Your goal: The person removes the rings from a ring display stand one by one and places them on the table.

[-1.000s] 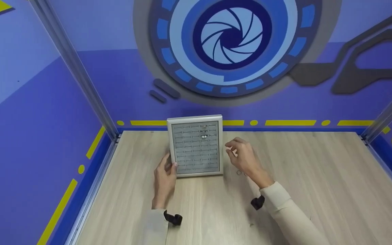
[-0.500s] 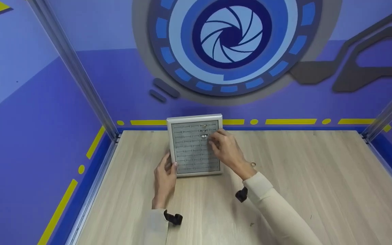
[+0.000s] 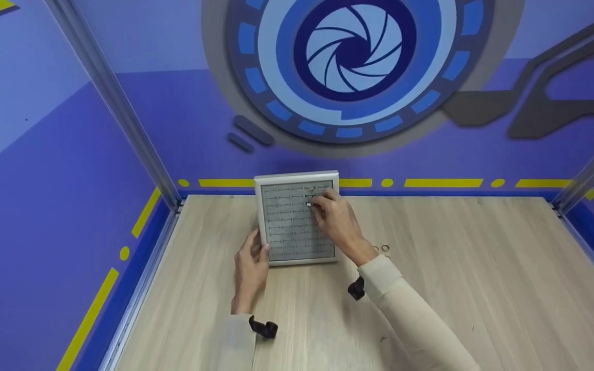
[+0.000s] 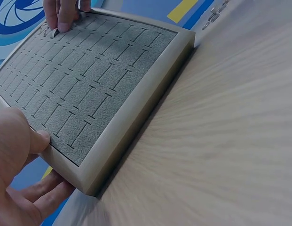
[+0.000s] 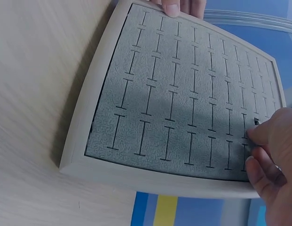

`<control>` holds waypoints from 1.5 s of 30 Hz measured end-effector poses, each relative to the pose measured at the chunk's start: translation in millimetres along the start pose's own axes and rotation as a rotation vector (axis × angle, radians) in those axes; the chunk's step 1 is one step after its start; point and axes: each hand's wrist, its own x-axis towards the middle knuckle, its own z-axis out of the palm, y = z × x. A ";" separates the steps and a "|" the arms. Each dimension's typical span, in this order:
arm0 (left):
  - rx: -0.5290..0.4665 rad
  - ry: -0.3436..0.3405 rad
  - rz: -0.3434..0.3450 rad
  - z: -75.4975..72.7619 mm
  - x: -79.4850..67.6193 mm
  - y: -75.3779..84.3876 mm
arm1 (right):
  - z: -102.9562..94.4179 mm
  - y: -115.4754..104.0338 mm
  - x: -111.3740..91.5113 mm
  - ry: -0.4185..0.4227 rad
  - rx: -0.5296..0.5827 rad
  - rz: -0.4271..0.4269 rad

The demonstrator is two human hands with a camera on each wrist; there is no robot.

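Leaning upward along its long axis, slotted tray point(image 3: 287, 234), left fingers point(image 4: 41, 141) gripping it, right fingers point(image 5: 262, 177) curled, hold unclear

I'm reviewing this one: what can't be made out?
- Head and right wrist: what, if anything, the right hand pinches; its fingers cover it.
- Left wrist: fingertips of the left hand behind the tray, which hides them.
- Head: exact count of loose rings; the right arm partly covers them.

No text, label, brand, number or sign can be read in these views.
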 end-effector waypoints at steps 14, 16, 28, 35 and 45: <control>0.007 0.018 0.005 0.6 3.2 0.4 | 1.6 -1.6 1.7 0.025 -0.068 -0.058; 0.002 0.015 -0.006 0.7 2.7 0.3 | 1.2 -1.7 1.4 0.020 -0.059 -0.052; -0.013 0.013 -0.038 1.9 1.1 -0.4 | -0.2 -3.5 0.5 -0.017 -0.062 -0.052; 0.002 0.028 -0.033 1.3 1.5 0.6 | -0.8 -1.0 -1.2 0.001 -0.026 -0.095; -0.001 0.022 -0.029 2.8 2.7 1.3 | -2.4 5.1 -3.2 -0.002 0.002 -0.127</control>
